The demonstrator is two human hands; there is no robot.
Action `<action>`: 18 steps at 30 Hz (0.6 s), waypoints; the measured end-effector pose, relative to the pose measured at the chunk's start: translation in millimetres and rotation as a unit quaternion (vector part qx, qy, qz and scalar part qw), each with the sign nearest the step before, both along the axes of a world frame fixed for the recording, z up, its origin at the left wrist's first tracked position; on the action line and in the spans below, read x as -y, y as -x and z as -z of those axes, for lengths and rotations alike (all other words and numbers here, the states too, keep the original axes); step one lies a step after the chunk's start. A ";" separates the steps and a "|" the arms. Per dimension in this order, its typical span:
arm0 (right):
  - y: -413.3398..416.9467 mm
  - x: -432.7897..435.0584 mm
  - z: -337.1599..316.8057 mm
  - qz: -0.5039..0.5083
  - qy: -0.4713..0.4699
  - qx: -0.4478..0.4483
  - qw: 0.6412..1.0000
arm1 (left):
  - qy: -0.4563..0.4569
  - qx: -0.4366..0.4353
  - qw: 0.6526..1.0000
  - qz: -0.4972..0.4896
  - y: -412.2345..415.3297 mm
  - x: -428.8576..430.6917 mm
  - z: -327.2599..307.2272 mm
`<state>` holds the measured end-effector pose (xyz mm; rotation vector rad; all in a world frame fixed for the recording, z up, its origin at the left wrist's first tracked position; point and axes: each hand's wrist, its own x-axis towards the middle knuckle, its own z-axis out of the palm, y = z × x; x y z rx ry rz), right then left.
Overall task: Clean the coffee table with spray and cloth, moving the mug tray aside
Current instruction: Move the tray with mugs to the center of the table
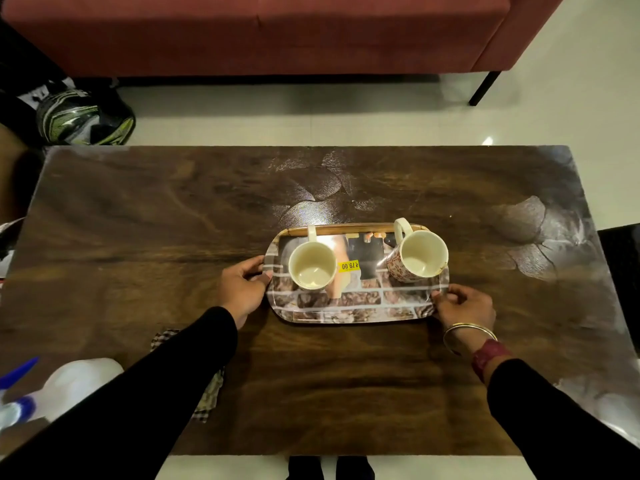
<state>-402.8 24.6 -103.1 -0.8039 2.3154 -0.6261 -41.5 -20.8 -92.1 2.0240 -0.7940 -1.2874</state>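
In the middle of the coffee table [173,220], slightly toward its right half, the mug tray [346,308] is found with a plain cream mug [311,270] and a patterned mug [417,258] standing upright on it, a yellow price sticker [349,266] between them. The tray's left end is gripped by the left hand [242,289], thumb over the rim, and its near right corner is pinched by the right hand [464,304]; whether the tray is lifted or resting on the wood cannot be told. The task is therefore judged to be at its opening step: the tray has been taken hold of but not yet set aside. Pale smears are visible on the tabletop beyond the tray and toward the right end, so the wiping appears to be left to do. The spray bottle [69,386] and the checked cloth [211,396] lie unheld at the near left edge, the cloth partly hidden under the left sleeve.
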 end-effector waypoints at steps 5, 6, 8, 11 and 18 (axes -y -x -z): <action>-11.7 -3.3 -4.0 0.009 0.016 -0.020 1.000 | 0.009 0.016 1.000 -0.019 -4.7 -4.4 3.3; -13.5 -4.9 -2.5 0.015 0.020 -0.024 0.999 | 0.012 0.019 1.000 -0.021 -6.0 -3.7 2.7; -17.2 -9.0 0.1 0.046 0.035 -0.024 0.998 | 0.025 0.034 0.999 -0.026 -7.4 -3.3 0.3; -27.5 -24.6 6.0 0.118 0.073 -0.048 0.989 | 0.061 0.051 0.996 -0.046 -5.5 -11.1 -8.3; -124.4 -103.8 -2.8 -0.232 0.135 -0.062 0.961 | 0.080 0.012 0.993 -0.080 -16.8 -70.7 -17.3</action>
